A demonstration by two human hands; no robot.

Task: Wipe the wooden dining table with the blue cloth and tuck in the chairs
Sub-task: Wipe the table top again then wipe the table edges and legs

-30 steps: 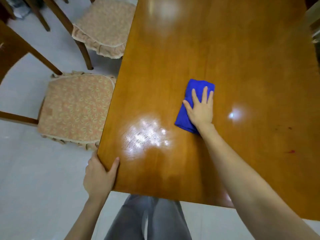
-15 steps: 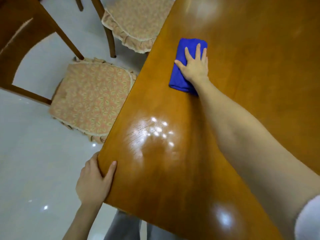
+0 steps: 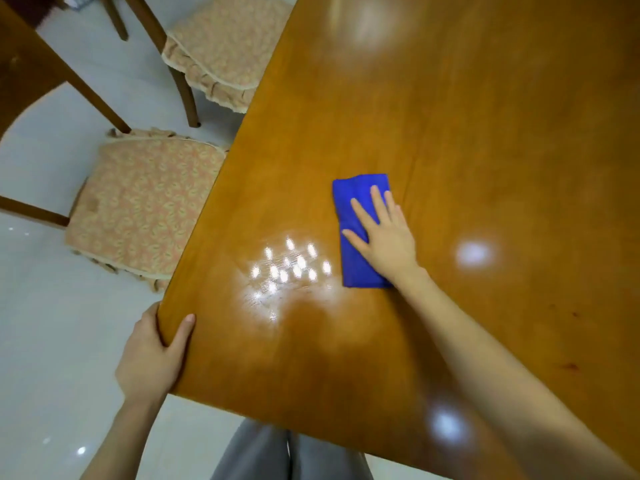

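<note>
The glossy wooden dining table (image 3: 467, 140) fills the right and centre of the view. A folded blue cloth (image 3: 353, 202) lies flat on it, a little in from the left edge. My right hand (image 3: 384, 237) presses on the cloth with straight, spread fingers and covers its right half. My left hand (image 3: 152, 355) grips the table's near left corner, thumb on top and fingers hidden under the edge. Two wooden chairs with patterned seat cushions stand pulled out along the left side: the near chair (image 3: 138, 202) and the far chair (image 3: 221, 46).
Pale tiled floor (image 3: 52, 341) lies to the left and below the table. Lamp reflections glare on the tabletop near the cloth. My grey trouser legs (image 3: 287, 455) show under the near table edge. Small dark marks dot the tabletop at the right.
My right hand has drawn the cloth back toward me across the table, after pushing it away in the frame before. My left hand keeps its hold on the corner.
</note>
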